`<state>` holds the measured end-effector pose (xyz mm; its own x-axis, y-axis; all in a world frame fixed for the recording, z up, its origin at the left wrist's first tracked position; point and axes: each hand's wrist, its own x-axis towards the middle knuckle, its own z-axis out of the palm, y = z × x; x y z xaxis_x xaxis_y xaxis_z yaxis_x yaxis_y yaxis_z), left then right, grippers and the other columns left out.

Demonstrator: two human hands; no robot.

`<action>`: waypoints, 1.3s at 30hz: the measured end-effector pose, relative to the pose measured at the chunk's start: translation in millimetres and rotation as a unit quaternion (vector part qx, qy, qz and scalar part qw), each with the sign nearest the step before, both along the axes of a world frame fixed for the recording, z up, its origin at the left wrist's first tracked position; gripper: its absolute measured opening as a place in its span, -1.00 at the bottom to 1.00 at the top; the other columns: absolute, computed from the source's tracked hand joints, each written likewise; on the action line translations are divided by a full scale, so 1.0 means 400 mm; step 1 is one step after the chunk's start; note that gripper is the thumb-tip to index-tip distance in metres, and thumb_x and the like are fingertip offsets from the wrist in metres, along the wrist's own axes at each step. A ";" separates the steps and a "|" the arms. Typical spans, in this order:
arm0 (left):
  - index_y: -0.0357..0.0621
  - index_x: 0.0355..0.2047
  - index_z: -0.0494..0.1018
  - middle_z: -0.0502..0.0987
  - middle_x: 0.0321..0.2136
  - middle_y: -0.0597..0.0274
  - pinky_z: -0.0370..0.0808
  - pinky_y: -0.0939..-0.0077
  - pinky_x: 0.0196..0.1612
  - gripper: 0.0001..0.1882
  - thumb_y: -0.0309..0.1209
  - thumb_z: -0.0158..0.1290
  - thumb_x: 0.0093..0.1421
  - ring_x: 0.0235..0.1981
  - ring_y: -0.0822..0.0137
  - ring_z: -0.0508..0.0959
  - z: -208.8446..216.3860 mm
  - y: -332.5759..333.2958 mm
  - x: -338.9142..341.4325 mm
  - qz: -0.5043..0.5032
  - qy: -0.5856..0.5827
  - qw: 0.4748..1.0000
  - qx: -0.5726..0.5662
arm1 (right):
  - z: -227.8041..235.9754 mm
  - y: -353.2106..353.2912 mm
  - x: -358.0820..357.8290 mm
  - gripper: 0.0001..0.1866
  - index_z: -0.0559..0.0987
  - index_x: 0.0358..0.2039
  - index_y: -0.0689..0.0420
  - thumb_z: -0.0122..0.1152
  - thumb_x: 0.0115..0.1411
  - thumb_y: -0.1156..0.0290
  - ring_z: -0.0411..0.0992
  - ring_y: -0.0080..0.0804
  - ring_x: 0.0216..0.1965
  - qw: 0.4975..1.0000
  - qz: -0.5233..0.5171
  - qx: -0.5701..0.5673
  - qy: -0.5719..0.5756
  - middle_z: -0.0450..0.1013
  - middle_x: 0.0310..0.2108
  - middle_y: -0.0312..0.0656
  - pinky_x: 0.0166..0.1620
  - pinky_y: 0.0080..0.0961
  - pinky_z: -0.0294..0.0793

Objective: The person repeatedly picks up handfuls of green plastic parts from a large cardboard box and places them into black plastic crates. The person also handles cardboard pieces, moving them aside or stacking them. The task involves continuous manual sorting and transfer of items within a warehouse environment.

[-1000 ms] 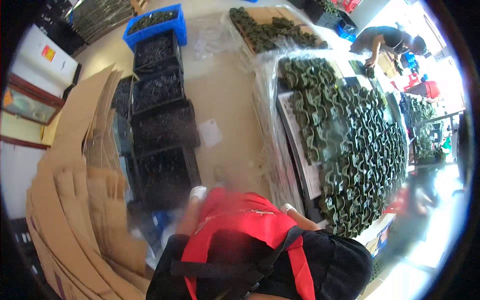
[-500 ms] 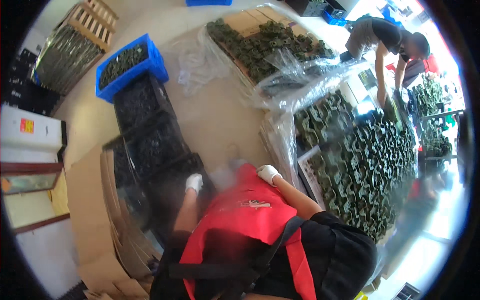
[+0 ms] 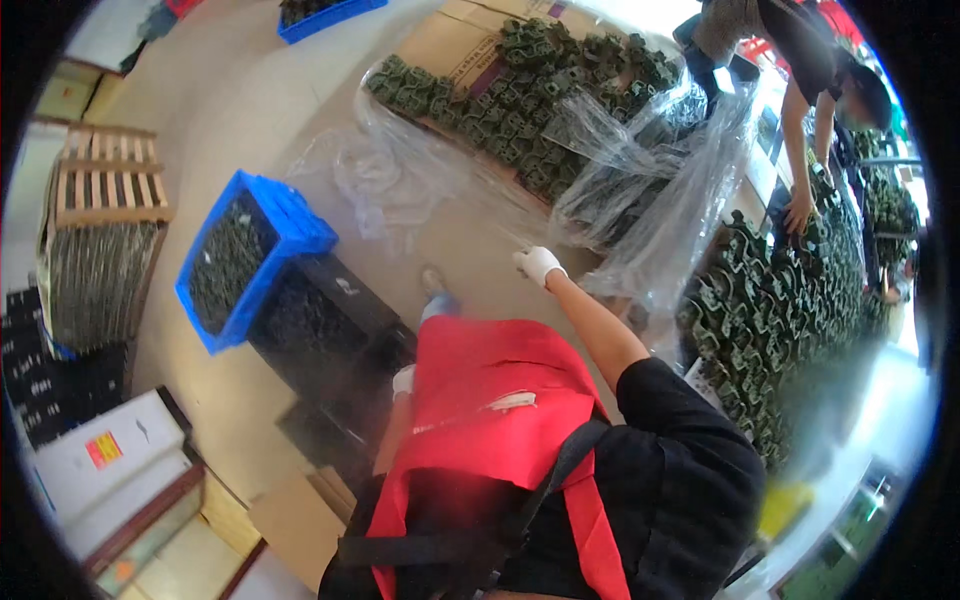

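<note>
My right hand (image 3: 538,265), in a white glove, is held out ahead over the floor with its fingers curled in and nothing visible in them. Crumpled clear plastic film (image 3: 655,215) lies to its right. My left hand (image 3: 403,381), also gloved, hangs low beside my red apron (image 3: 500,385), its fingers mostly hidden. Nearest to it are stacked black crates (image 3: 335,305); whether it touches them I cannot tell. A blue crate (image 3: 255,260) filled with small dark parts stands at the far end of these crates.
On the right, dark green metal parts (image 3: 770,320) stand in rows, with a co-worker's hand (image 3: 800,210) on them. More such parts (image 3: 560,100) lie on cardboard ahead. A wooden pallet (image 3: 110,185) tops a stack at left. Cardboard (image 3: 300,520) lies at lower left.
My view has turned and moved forward, with the blue crate now closer. My right hand has swung forward, away from the apron. My left hand has dropped back beside the apron.
</note>
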<state>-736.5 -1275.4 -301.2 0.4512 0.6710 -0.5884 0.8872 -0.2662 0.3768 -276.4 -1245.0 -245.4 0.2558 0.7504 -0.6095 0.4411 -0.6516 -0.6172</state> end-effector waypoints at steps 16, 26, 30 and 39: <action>-0.20 -0.17 0.50 0.51 -0.14 0.02 0.37 0.33 -0.01 -0.57 -0.17 0.06 0.02 -0.07 0.07 0.47 -0.041 1.568 0.392 0.124 0.037 0.991 -0.017 | -0.130 0.546 0.065 -0.15 0.21 0.17 0.27 0.21 0.01 -0.04 0.26 -0.16 0.11 0.793 -0.536 -0.074 0.281 0.29 0.09 -0.02 0.06 -0.31 0.27; -0.29 0.08 0.27 0.42 -0.03 -0.09 0.31 0.36 0.08 -0.15 -0.01 0.25 -0.13 0.02 0.09 0.40 -0.166 2.014 1.051 -0.011 0.050 0.998 0.038 | -0.490 1.058 0.402 0.18 0.10 0.20 0.36 0.43 -0.32 -0.10 0.22 -0.10 0.15 0.753 -0.642 -0.120 -0.079 0.22 0.13 0.14 0.15 -0.39 0.21; -0.18 0.19 0.12 0.30 0.08 -0.13 0.27 0.24 0.11 0.03 0.12 0.24 -0.21 0.09 -0.02 0.33 -0.322 2.177 1.197 -0.044 0.034 0.992 0.113 | -0.530 1.190 0.498 0.31 -0.10 0.26 0.31 0.45 -0.34 -0.09 0.30 -0.12 0.09 0.748 -0.610 -0.260 -0.037 0.23 0.12 0.12 0.07 -0.36 0.33; -0.40 0.15 0.04 0.25 0.09 -0.09 0.24 0.34 0.14 0.08 -0.09 0.37 -0.25 0.09 0.12 0.30 -0.588 2.282 1.252 -0.017 -0.087 0.996 -0.018 | -0.612 1.310 0.456 0.29 -0.19 0.27 0.21 0.47 -0.35 0.11 0.34 0.01 -0.01 0.727 -0.564 -0.337 -0.197 0.24 0.02 0.18 0.01 -0.28 0.37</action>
